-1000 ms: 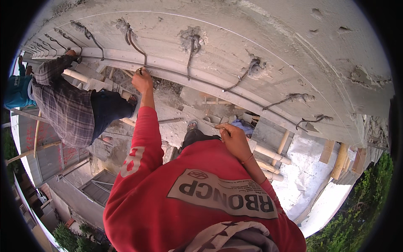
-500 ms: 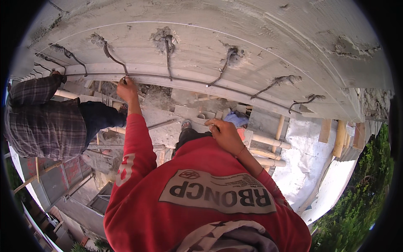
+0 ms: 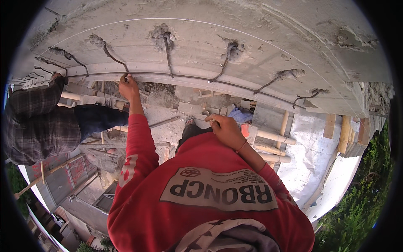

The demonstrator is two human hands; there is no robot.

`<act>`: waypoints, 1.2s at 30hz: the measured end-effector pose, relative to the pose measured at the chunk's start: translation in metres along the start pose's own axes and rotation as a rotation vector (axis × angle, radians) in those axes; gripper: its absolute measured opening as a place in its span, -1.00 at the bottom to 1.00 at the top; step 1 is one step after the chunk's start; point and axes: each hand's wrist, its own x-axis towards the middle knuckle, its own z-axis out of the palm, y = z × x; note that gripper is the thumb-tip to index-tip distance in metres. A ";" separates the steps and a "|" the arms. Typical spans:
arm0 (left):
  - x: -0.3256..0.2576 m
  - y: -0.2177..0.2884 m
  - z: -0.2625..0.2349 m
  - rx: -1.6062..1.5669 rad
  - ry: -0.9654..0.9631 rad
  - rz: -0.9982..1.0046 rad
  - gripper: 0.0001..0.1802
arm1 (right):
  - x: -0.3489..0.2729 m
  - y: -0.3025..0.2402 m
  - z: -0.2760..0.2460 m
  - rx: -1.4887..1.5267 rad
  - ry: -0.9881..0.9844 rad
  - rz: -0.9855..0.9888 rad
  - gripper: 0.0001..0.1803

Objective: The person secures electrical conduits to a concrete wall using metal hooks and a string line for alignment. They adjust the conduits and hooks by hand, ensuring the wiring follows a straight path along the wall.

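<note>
My left hand point(image 3: 129, 89) is raised to a long thin steel bar point(image 3: 189, 77) running along the base of the concrete beam. Its fingers are closed at the bar, where the hooked end of a bent steel rod point(image 3: 110, 53) meets it. In front of my chest, my right hand point(image 3: 226, 131) is half curled, with thumb and fingers pressed together. Whatever it may hold is too small to make out. Several more bent rods, such as this rod point(image 3: 168, 54), stick out of chipped holes in the concrete beam point(image 3: 197, 46) and reach down to the bar.
At the left a person in a plaid shirt point(image 3: 42, 134) holds a hand at the bar's far end. A white string point(image 3: 201, 24) crosses the beam. Bamboo poles point(image 3: 273, 136), a blue cloth point(image 3: 240, 114) and metal sheeting point(image 3: 306, 155) lie below, with a drop beyond.
The view has shifted slightly. My left hand stays at the bar and my right hand keeps its curled pose. The other person leans a little lower.
</note>
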 end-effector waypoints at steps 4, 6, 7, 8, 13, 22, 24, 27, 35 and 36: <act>-0.001 -0.002 0.002 -0.050 0.019 -0.037 -0.61 | 0.004 -0.007 -0.004 0.030 0.005 0.053 -0.74; -0.003 -0.003 -0.001 -0.066 -0.003 -0.052 -0.58 | 0.005 -0.004 -0.004 0.015 0.043 0.015 -0.74; 0.001 -0.005 -0.006 -0.067 0.004 -0.061 -0.57 | 0.007 -0.002 -0.001 0.010 0.072 -0.032 -0.74; -0.004 -0.003 -0.004 -0.079 0.006 -0.033 -0.58 | 0.008 0.000 0.000 0.005 0.099 -0.081 -0.74; -0.007 -0.005 0.000 -0.105 0.064 0.078 -0.61 | 0.010 -0.007 0.001 0.032 0.092 -0.040 -0.74; 0.001 -0.012 0.001 -0.191 -0.036 -0.168 -0.69 | 0.014 -0.021 -0.007 0.008 -0.022 0.070 -0.73; -0.002 -0.010 0.004 -0.173 -0.020 -0.148 -0.67 | 0.028 -0.024 0.000 0.041 0.050 -0.048 -0.74; -0.004 -0.006 0.003 -0.236 -0.044 -0.204 -0.61 | 0.076 -0.043 0.012 -0.087 0.181 -0.356 -0.74; 0.019 0.025 -0.009 -0.953 -0.119 -0.897 -0.55 | 0.176 -0.115 0.040 -0.306 0.080 -0.320 -0.73; 0.027 0.021 -0.008 -0.913 -0.138 -0.937 -0.57 | 0.185 -0.119 0.045 -0.324 0.066 -0.310 -0.73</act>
